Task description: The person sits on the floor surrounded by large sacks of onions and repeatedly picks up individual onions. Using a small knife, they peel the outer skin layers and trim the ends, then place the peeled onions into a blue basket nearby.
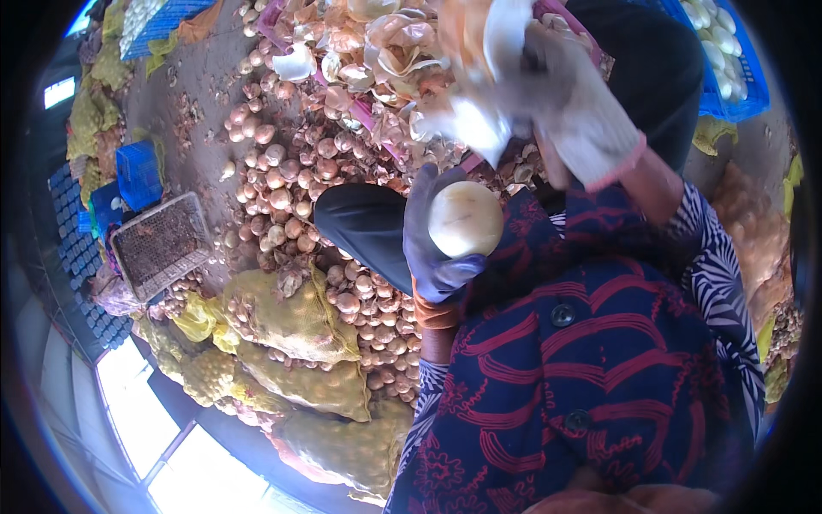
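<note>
My left hand [437,257], in a purple-blue glove, is closed around a peeled whitish onion [466,218] in front of my chest. My right hand [546,90], in a whitish knit glove with a grey palm, is blurred at the upper right of the onion. Pale onion skin pieces [478,128] lie at its fingers; whether it grips them or a tool cannot be made out. Below both hands, a pink container [363,115] is heaped with dry onion skins [398,42].
Unpeeled onions [279,196] cover the floor on the left. Filled yellow mesh sacks [289,315] lie at lower left, near a dirty plastic crate [160,244]. Blue crates of peeled onions stand at upper right [751,77] and upper left [157,32].
</note>
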Demonstrator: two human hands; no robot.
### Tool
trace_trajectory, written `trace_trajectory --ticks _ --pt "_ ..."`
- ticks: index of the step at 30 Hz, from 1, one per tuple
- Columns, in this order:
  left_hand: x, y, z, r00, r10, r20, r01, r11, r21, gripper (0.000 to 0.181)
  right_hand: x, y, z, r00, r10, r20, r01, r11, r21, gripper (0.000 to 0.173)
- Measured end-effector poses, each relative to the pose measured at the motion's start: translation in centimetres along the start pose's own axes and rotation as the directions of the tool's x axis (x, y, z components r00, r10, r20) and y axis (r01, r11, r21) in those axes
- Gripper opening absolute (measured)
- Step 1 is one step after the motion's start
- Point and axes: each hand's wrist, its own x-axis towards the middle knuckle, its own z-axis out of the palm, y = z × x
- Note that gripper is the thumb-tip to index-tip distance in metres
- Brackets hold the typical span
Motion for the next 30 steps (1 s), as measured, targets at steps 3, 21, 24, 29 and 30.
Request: trace_trajectory --ticks 3,21,24,29,30 --pt "-2.8 0.5 -0.8 0.991 -0.121 -0.063 0.134 0.951 0.279 0.099 6.7 0.6 -6.2 0.679 0.074 0.731 -0.345 0.910 0.229 0.046" --pt "3.1 0.6 0.8 0.949 -0.292 -0.120 0.314 0.911 0.266 0.105 -5.4 2.8 -3.0 0.720 -0.085 0.689 0.652 0.426 -0.628 0.033" --pt "3.2 0.9 1.1 0.953 -0.267 -0.144 0.301 0.885 0.355 0.098 -4.9 2.8 -2.4 0.712 -0.064 0.699 0.655 0.419 -0.629 0.033" --pt "2.8 2.5 1.8 0.936 -0.317 -0.154 0.345 0.914 0.213 0.085 -4.5 3.3 -1.7 0.746 -0.006 0.666 0.621 0.367 -0.693 0.031" --pt "2.6 2.1 1.6 0.934 -0.331 -0.135 0.349 0.927 0.141 0.083 -4.5 3.7 -2.2 0.750 -0.020 0.661 0.619 0.371 -0.692 0.031"
